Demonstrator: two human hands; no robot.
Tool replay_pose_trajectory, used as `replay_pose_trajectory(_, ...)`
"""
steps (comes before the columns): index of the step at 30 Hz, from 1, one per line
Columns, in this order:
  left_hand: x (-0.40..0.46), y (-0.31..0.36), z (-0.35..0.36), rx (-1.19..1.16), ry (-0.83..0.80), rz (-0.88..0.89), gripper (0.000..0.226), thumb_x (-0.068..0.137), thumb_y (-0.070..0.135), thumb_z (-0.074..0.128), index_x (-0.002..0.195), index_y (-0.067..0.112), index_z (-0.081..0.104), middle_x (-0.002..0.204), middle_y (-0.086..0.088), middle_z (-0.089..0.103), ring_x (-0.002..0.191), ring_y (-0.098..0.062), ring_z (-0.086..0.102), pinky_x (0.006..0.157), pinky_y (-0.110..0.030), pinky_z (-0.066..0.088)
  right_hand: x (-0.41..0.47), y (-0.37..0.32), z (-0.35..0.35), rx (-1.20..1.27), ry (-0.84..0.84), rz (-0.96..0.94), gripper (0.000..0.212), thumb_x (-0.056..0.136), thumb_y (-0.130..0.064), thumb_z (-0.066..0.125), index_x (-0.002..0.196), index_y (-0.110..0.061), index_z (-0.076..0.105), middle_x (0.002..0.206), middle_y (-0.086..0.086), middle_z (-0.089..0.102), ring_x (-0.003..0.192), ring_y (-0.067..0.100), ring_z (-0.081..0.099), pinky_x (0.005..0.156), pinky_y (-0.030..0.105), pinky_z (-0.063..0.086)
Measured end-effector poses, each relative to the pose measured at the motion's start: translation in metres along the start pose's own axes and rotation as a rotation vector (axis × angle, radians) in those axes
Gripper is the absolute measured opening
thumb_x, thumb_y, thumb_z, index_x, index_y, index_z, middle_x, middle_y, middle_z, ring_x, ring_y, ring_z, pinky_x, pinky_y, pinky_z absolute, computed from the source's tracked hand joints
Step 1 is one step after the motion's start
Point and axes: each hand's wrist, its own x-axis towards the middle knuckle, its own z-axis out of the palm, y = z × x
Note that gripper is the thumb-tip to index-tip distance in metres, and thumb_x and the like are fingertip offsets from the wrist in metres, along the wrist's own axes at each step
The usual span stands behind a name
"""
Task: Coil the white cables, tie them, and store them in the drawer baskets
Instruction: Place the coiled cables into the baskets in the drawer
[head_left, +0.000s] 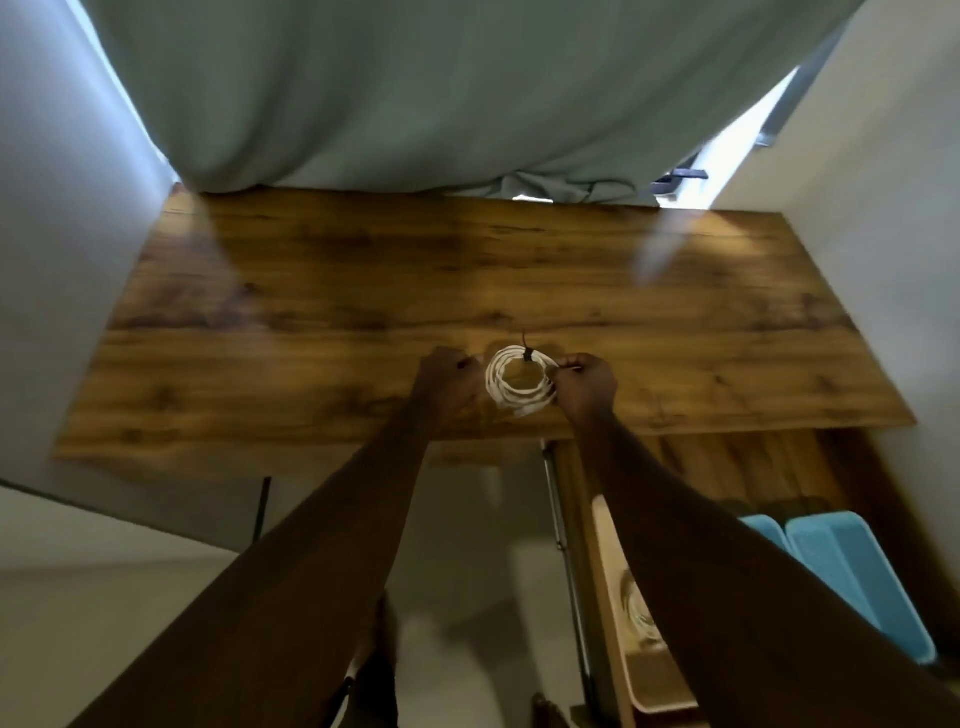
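My two arms are bare from the elbows down to the wrists; no sleeve covers them in this view. My left hand (451, 382) and my right hand (586, 383) are also bare, without gloves. I see no ring, watch or bracelet, but the picture is somewhat blurred.
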Motion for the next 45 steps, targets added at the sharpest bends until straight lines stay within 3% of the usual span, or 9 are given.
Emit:
replay_pose_trajectory(5, -0.061, 0.017, 0.115, 0.039, -0.034, -0.014, 0.032, 0.083, 0.032, 0.058, 0.064, 0.007, 0.064, 0.065, -0.017, 0.068, 0.058, -0.033, 0.068, 0.059, -0.043, 0.057, -0.005, 0.077, -0.122, 0.029, 0.030, 0.004, 0.006, 0.081, -0.009, 0.073, 0.087, -0.011, 0.074, 0.080, 0.002, 0.069, 0.078, 0.017, 0.065, 0.065, 0.024, 0.046)
replay_pose_trajectory(9, -0.119, 0.043, 0.209, 0.035, -0.105, 0.030, 0.030, 0.094, 0.025, 0.060, 0.066, 0.015, 0.064, 0.061, -0.009, 0.067, 0.049, -0.022, 0.063, 0.048, -0.028, 0.052, -0.005, 0.145, -0.219, 0.072, 0.133, 0.043, 0.002, 0.071, -0.017, 0.072, 0.071, -0.016, 0.071, 0.074, 0.001, 0.072, 0.073, 0.023, 0.069, 0.072, 0.040, 0.059)
replay_pose_trajectory(12, -0.160, 0.053, 0.269, 0.061, -0.212, 0.065, 0.023, 0.096, 0.022, 0.058, 0.078, 0.010, 0.065, 0.067, -0.010, 0.066, 0.043, -0.013, 0.058, 0.033, -0.015, 0.036, -0.004, 0.189, -0.281, 0.050, 0.225, 0.081, 0.010, 0.071, -0.016, 0.069, 0.079, -0.014, 0.074, 0.078, 0.008, 0.073, 0.080, 0.031, 0.070, 0.073, 0.042, 0.058)
replay_pose_trajectory(15, -0.192, 0.056, 0.321, 0.092, -0.312, 0.088, 0.020, 0.097, 0.015, 0.054, 0.084, 0.004, 0.064, 0.072, -0.015, 0.062, 0.044, -0.012, 0.053, 0.031, -0.012, 0.032, -0.004, 0.231, -0.334, 0.062, 0.362, 0.140, 0.018, 0.069, -0.023, 0.072, 0.086, -0.016, 0.075, 0.086, 0.010, 0.075, 0.084, 0.032, 0.071, 0.082, 0.046, 0.060)
replay_pose_trajectory(20, -0.219, 0.054, 0.399, 0.188, -0.398, 0.110, 0.030, 0.098, 0.025, 0.055, 0.079, 0.003, 0.062, 0.070, -0.014, 0.065, 0.047, -0.016, 0.058, 0.042, -0.017, 0.044, 0.014, 0.325, -0.406, 0.103, 0.474, 0.308, 0.021, 0.066, -0.033, 0.071, 0.084, -0.022, 0.074, 0.085, 0.006, 0.075, 0.076, 0.029, 0.073, 0.071, 0.049, 0.063)
replay_pose_trajectory(26, -0.219, 0.035, 0.444, 0.277, -0.388, 0.126, 0.039, 0.092, 0.034, 0.060, 0.075, 0.000, 0.067, 0.068, -0.015, 0.071, 0.061, -0.030, 0.071, 0.071, -0.045, 0.061, 0.025, 0.367, -0.427, 0.054, 0.444, 0.370, 0.022, 0.076, -0.023, 0.073, 0.094, -0.011, 0.075, 0.089, 0.014, 0.074, 0.078, 0.033, 0.073, 0.070, 0.050, 0.063)
replay_pose_trajectory(32, -0.223, 0.024, 0.449, 0.266, -0.372, 0.071, 0.031, 0.097, 0.027, 0.059, 0.086, 0.000, 0.069, 0.079, -0.015, 0.072, 0.057, -0.022, 0.070, 0.061, -0.037, 0.062, 0.038, 0.370, -0.409, 0.013, 0.359, 0.342, 0.026, 0.084, -0.019, 0.077, 0.107, -0.007, 0.071, 0.098, 0.014, 0.072, 0.083, 0.031, 0.072, 0.074, 0.046, 0.063)
replay_pose_trajectory(39, -0.233, 0.020, 0.439, 0.288, -0.342, -0.004, 0.026, 0.099, 0.023, 0.056, 0.106, 0.001, 0.066, 0.093, -0.015, 0.070, 0.057, -0.013, 0.064, 0.037, -0.014, 0.042, 0.038, 0.379, -0.393, -0.161, 0.155, 0.282, 0.031, 0.086, -0.018, 0.072, 0.114, -0.004, 0.071, 0.113, 0.019, 0.072, 0.108, 0.038, 0.067, 0.094, 0.043, 0.054)
replay_pose_trajectory(45, -0.249, 0.014, 0.438, 0.307, -0.339, 0.029, 0.022, 0.097, 0.022, 0.056, 0.089, 0.006, 0.068, 0.081, -0.013, 0.070, 0.056, -0.017, 0.065, 0.041, -0.021, 0.047, 0.009, 0.368, -0.392, -0.351, 0.062, 0.132, 0.036, 0.088, -0.007, 0.062, 0.123, -0.001, 0.066, 0.116, 0.022, 0.070, 0.108, 0.039, 0.065, 0.088, 0.037, 0.051)
